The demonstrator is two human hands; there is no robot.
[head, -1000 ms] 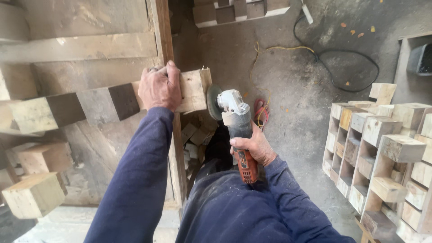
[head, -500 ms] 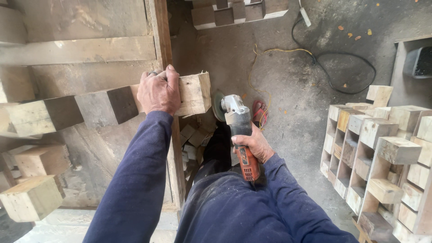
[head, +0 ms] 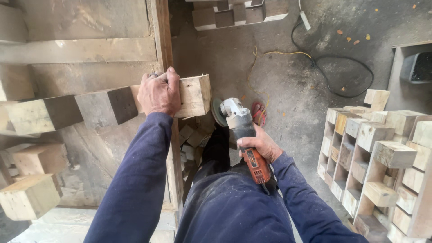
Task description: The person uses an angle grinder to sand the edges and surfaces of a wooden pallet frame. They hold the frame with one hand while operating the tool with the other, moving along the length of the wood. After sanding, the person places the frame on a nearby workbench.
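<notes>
On the workbench (head: 90, 54) at the left lies a row of wooden blocks (head: 40, 114). The left hand (head: 159, 92) clamps down, fingers curled, over the pale end block (head: 193, 94), which juts past the bench edge. Just right of it, the right hand (head: 261, 144) grips the angle grinder (head: 240, 130), disc (head: 219, 112) near the block's end face but apart. Judged step: sanding that face. Next the disc must meet the wood squarely, block held firm. Stacked blocks (head: 378, 148) stand at right.

Soft daylight, sharp focus, wide-angle edge distortion
</notes>
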